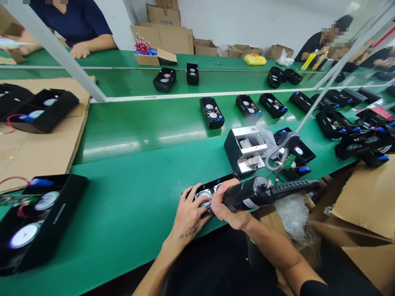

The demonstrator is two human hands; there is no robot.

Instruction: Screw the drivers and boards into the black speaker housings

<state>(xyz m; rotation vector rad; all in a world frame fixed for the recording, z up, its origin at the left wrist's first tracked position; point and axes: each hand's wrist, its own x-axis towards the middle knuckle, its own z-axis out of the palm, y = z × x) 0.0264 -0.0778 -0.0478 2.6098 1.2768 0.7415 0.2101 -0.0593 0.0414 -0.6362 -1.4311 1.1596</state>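
A black speaker housing (228, 179) with round silver speakers lies on the green bench near its front edge. My left hand (193, 209) rests on the left part of that housing, fingers bent over one speaker and its rim. In my right hand (230, 207) is a black electric screwdriver (249, 194), held nearly level, its cable end pointing right. The screwdriver's tip is hidden behind my fingers. Just behind the housing stands a metal and black box-shaped device (245, 148).
Large open housings (52, 222) lie at the left, some on cardboard (46, 152). More housings (212, 113) stand along the green line. A hook and cord (288, 142) hang above the right side. Cartons (367, 201) stand at lower right. Several people are across the line.
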